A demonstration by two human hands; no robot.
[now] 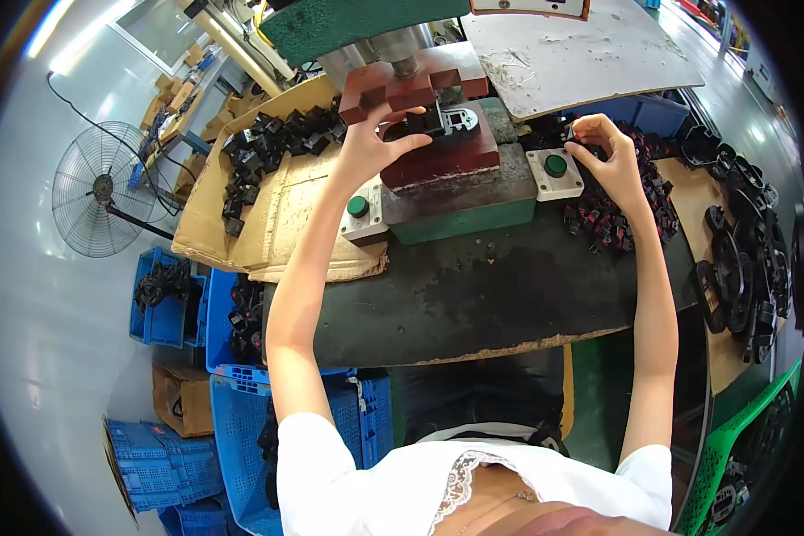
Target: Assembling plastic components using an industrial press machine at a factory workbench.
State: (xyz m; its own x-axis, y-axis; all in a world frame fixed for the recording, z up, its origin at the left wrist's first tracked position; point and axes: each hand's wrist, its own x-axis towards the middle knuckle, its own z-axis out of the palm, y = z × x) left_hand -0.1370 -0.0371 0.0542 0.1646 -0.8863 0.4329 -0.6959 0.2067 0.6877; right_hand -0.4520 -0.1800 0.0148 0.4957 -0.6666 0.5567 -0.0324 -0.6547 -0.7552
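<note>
Factory workshop: green press at 12 o'clock, heaped black parts at 3, caged industrial fan between 9 and 10, blue plastic crates at 8.

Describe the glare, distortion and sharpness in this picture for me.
Head view: glare around the light tube at upper left; head view: rim black, the workbench front edge looks bowed; head view: left hand and right hand outlines fairly clear, though detail at the right fingertips is too small to read; head view: black parts in the carton merge darkly.
</note>
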